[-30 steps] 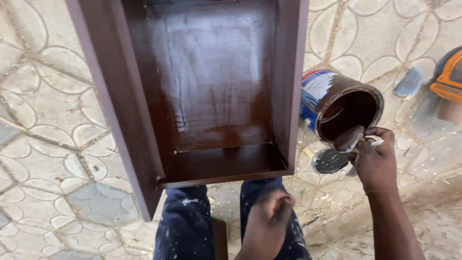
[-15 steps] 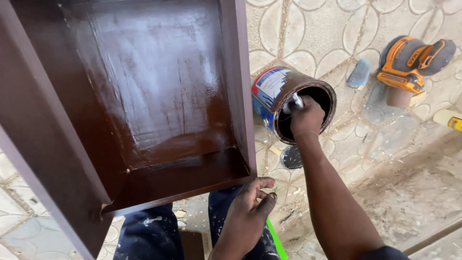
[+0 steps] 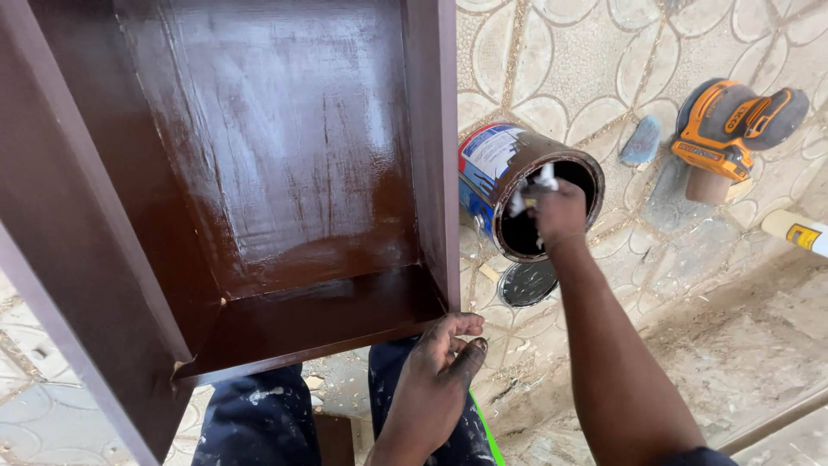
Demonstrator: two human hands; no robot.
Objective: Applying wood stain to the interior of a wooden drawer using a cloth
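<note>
Now left hand [image 3: 435, 380] open against brown box [image 3: 259, 190] corner; right hand [image 3: 559, 211] grips white cloth [image 3: 533, 192] at paint can [image 3: 526, 194] rim.

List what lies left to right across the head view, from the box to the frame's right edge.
Brown varnished wooden box → paint can with the right hand at its mouth → grey-blue pad → orange sander → white tube.
</note>
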